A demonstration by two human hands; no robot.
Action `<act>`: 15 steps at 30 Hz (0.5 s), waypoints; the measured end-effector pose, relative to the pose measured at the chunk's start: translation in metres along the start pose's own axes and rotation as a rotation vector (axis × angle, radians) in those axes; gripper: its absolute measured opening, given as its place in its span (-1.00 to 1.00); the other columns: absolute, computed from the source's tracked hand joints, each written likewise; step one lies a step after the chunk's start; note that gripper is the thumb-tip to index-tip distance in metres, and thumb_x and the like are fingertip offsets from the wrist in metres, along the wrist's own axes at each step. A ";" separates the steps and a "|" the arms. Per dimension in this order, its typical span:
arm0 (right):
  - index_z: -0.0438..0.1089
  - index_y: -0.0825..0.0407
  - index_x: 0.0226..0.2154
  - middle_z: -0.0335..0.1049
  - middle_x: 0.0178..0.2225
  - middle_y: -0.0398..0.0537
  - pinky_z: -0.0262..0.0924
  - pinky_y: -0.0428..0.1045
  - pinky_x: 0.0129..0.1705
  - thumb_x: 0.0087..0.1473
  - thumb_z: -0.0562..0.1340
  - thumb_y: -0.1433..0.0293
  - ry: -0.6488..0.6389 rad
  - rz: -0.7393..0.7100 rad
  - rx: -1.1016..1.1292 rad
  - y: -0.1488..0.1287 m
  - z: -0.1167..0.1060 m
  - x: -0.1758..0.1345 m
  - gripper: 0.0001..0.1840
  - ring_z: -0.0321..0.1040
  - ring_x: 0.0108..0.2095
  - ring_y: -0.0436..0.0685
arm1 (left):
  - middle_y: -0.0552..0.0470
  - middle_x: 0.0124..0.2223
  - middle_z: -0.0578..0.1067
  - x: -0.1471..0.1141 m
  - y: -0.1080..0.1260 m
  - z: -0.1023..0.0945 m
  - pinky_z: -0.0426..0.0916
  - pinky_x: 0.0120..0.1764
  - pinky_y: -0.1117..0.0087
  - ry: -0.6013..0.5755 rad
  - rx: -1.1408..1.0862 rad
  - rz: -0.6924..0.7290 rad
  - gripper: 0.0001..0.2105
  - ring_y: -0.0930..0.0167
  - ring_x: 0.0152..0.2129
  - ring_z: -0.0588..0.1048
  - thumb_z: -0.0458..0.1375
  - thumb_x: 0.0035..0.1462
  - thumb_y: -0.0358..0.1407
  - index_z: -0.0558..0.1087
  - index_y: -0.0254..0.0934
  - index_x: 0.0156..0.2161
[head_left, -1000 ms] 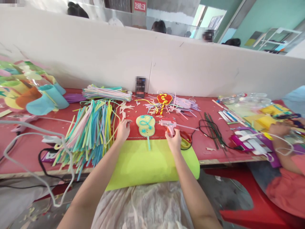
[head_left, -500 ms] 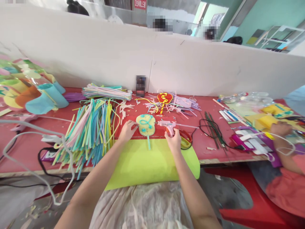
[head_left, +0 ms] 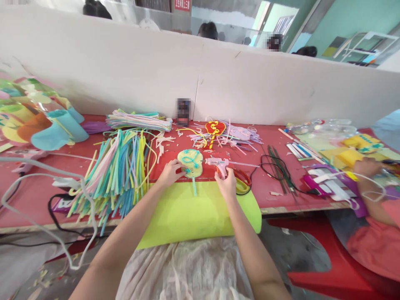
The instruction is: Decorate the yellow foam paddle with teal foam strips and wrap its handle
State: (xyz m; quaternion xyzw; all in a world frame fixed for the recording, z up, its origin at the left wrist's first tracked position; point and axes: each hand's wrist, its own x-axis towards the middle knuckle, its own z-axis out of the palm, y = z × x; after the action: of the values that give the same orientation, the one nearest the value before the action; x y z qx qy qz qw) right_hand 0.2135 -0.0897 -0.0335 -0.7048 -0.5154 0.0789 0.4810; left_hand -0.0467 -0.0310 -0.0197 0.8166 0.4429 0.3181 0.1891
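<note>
A pale yellow fan-shaped craft piece (head_left: 193, 168) with teal pipe-cleaner swirls and a teal stick handle (head_left: 194, 187) lies in front of me. My left hand (head_left: 171, 172) has its fingers closed at the piece's lower left edge; the exact grip is partly hidden. In my right hand (head_left: 227, 181) is a pink hot glue gun (head_left: 220, 163), its nozzle pointing left at the craft's right edge. A clear glue stick (head_left: 243, 164) sticks out of its back. Beneath the handle and my wrists spreads a lime-green sheet (head_left: 200, 216).
Pipe cleaners (head_left: 121, 166) are heaped at left, near blue felt boots (head_left: 61, 129). Scissors (head_left: 243, 183) lie right of the glue gun. Behind sits a red-and-yellow fan (head_left: 215, 129). A black cord (head_left: 265, 166) loops at right, near a co-worker's hand (head_left: 368, 167).
My left hand has moved slightly right and down, onto the craft's lower left edge. My right hand keeps the glue gun in nearly the same spot.
</note>
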 end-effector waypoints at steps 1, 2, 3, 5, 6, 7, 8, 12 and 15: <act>0.26 0.06 -0.15 0.38 -0.32 0.01 0.22 0.01 -0.31 -0.12 0.22 0.13 -0.002 0.000 0.003 0.000 0.000 0.000 -0.50 0.30 -0.38 0.13 | 0.00 -0.16 0.41 0.000 0.000 0.000 0.26 -0.06 0.22 -0.003 0.000 0.002 -0.78 0.32 -0.18 0.37 0.16 0.03 -0.19 0.50 -0.10 -0.18; 0.26 0.06 -0.15 0.38 -0.32 0.01 0.22 0.02 -0.30 -0.12 0.22 0.13 -0.005 0.000 0.006 0.000 0.000 0.000 -0.50 0.30 -0.38 0.14 | 0.00 -0.16 0.41 0.000 0.000 0.000 0.26 -0.06 0.22 -0.007 0.003 0.004 -0.78 0.32 -0.18 0.37 0.16 0.04 -0.19 0.50 -0.10 -0.18; 0.26 0.07 -0.15 0.38 -0.33 0.01 0.22 0.02 -0.31 -0.12 0.21 0.12 -0.010 0.000 0.008 0.000 0.000 0.000 -0.49 0.30 -0.38 0.14 | 0.00 -0.16 0.41 -0.001 0.000 -0.001 0.25 -0.06 0.22 -0.010 0.008 0.003 -0.78 0.31 -0.18 0.37 0.15 0.04 -0.19 0.50 -0.10 -0.18; 0.26 0.07 -0.14 0.38 -0.33 0.01 0.22 0.02 -0.31 -0.12 0.21 0.12 -0.015 -0.004 0.010 0.000 -0.001 0.000 -0.49 0.30 -0.38 0.14 | 0.00 -0.16 0.41 -0.001 -0.001 0.000 0.25 -0.06 0.21 -0.013 0.020 0.000 -0.77 0.30 -0.17 0.37 0.15 0.04 -0.18 0.50 -0.09 -0.17; 0.26 0.07 -0.14 0.38 -0.33 0.01 0.22 0.02 -0.31 -0.12 0.21 0.12 -0.015 -0.008 0.009 0.000 -0.001 0.000 -0.49 0.30 -0.38 0.14 | 0.00 -0.16 0.41 -0.001 -0.001 0.000 0.25 -0.07 0.20 -0.012 0.025 0.000 -0.77 0.30 -0.17 0.36 0.15 0.04 -0.18 0.50 -0.09 -0.17; 0.26 0.07 -0.14 0.38 -0.33 0.01 0.22 0.02 -0.31 -0.12 0.21 0.12 -0.013 -0.013 0.007 0.000 -0.001 0.001 -0.49 0.30 -0.38 0.14 | -0.01 -0.16 0.41 -0.001 -0.001 0.000 0.25 -0.07 0.20 -0.009 0.027 0.001 -0.77 0.30 -0.17 0.37 0.15 0.04 -0.18 0.50 -0.08 -0.17; 0.26 0.07 -0.14 0.38 -0.33 0.01 0.22 0.02 -0.31 -0.12 0.21 0.11 -0.011 -0.017 0.004 0.001 -0.001 0.001 -0.48 0.30 -0.38 0.14 | -0.01 -0.16 0.41 0.000 -0.002 0.000 0.25 -0.07 0.20 0.000 0.027 0.002 -0.77 0.30 -0.17 0.37 0.15 0.04 -0.19 0.50 -0.08 -0.16; 0.26 0.07 -0.14 0.38 -0.32 0.02 0.23 0.02 -0.30 -0.12 0.22 0.12 0.000 -0.021 0.004 0.002 0.001 0.001 -0.49 0.31 -0.37 0.14 | -0.02 -0.17 0.40 0.001 -0.004 0.001 0.26 -0.08 0.23 0.083 0.007 0.008 -0.77 0.33 -0.20 0.37 0.07 0.12 -0.23 0.48 -0.10 -0.13; 0.25 0.07 -0.13 0.38 -0.30 0.03 0.23 0.02 -0.29 -0.12 0.23 0.13 -0.003 -0.016 0.008 0.003 0.001 0.000 -0.49 0.31 -0.36 0.14 | -0.03 -0.18 0.40 0.001 -0.003 0.001 0.27 -0.09 0.26 0.099 -0.006 0.029 -0.78 0.35 -0.22 0.38 0.04 0.15 -0.24 0.49 -0.12 -0.15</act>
State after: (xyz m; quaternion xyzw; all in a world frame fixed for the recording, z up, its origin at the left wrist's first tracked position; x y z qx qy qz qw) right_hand 0.2150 -0.0887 -0.0360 -0.6986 -0.5215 0.0784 0.4835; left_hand -0.0470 -0.0291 -0.0220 0.8058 0.4387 0.3620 0.1647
